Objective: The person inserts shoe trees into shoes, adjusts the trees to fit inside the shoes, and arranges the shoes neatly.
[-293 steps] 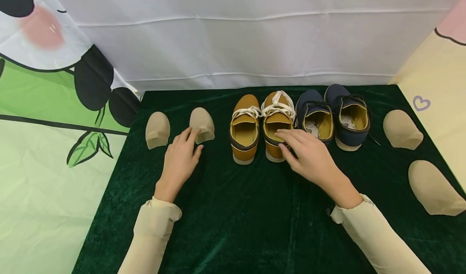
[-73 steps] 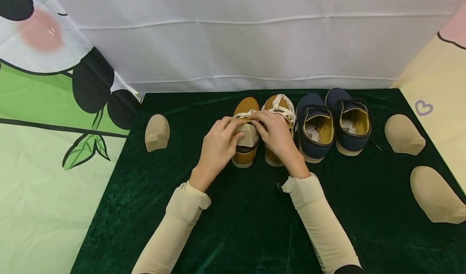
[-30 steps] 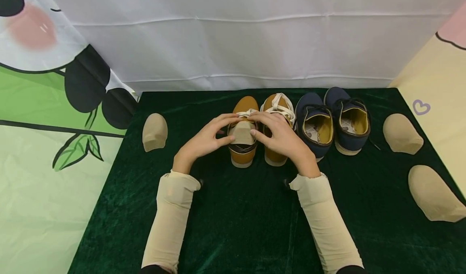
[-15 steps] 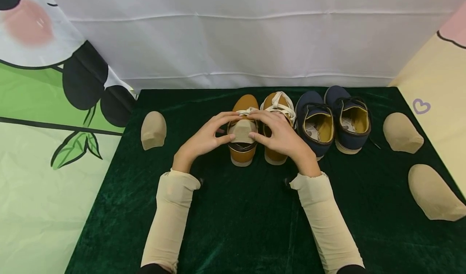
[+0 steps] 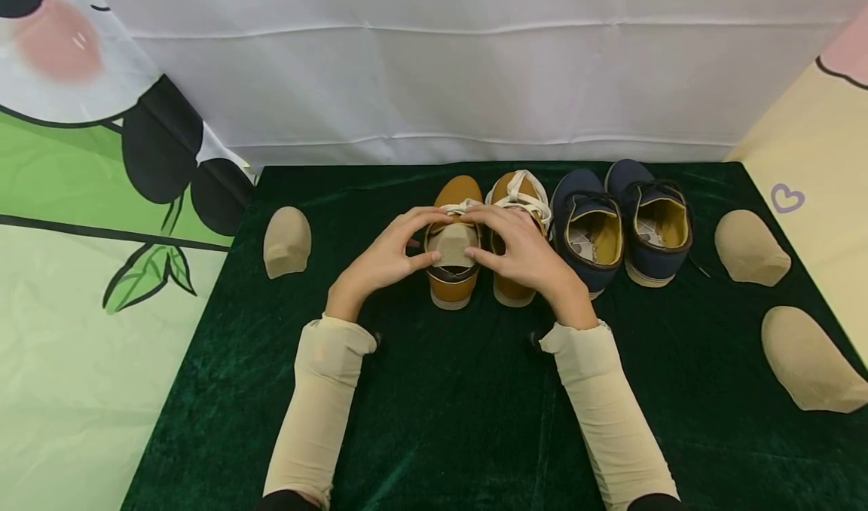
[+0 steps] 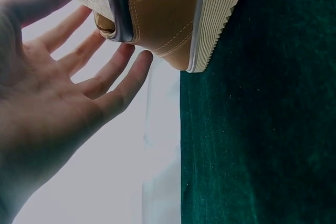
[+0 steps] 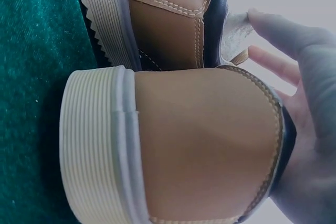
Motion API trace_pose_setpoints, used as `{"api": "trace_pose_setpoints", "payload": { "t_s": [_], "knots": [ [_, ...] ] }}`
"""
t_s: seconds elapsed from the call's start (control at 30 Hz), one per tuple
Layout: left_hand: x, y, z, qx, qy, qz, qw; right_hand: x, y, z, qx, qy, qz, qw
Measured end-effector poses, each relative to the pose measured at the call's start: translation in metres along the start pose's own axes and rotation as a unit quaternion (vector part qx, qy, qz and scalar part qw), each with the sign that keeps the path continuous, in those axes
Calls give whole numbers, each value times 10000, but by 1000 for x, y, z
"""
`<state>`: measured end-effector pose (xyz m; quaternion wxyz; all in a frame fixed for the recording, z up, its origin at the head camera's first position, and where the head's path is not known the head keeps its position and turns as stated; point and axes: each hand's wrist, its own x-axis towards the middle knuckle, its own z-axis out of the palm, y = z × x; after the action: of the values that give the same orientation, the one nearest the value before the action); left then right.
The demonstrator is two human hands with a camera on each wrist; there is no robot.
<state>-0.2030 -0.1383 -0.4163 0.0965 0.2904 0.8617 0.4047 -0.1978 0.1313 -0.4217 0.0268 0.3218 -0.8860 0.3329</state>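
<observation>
Beige insert [image 5: 454,246] in the leftmost tan shoe [image 5: 453,292], near the middle of the far edge of the cloth [image 5: 441,405].
Could wedge askew or slip back out, if pressed unevenly by left hand [image 5: 376,258] and right hand [image 5: 532,255], both curved round it with thumbs touching its rear. Looks matte and smooth, blunt at the heel end, with toe end hidden.

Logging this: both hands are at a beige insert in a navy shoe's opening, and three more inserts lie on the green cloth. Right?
Not quite: the shoe is tan, not navy, as the head view shows. The rest holds: the left hand and right hand are at the beige insert in its opening, and three more inserts lie on the green cloth.
</observation>
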Motion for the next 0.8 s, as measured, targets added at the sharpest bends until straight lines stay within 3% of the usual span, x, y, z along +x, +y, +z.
{"api": "trace_pose_setpoints", "payload": {
  "t_s": [0.8],
  "knots": [
    [1,2,3,129,325,13,9994,2,-2,3,-137,234,-56,9996]
  ]
}}
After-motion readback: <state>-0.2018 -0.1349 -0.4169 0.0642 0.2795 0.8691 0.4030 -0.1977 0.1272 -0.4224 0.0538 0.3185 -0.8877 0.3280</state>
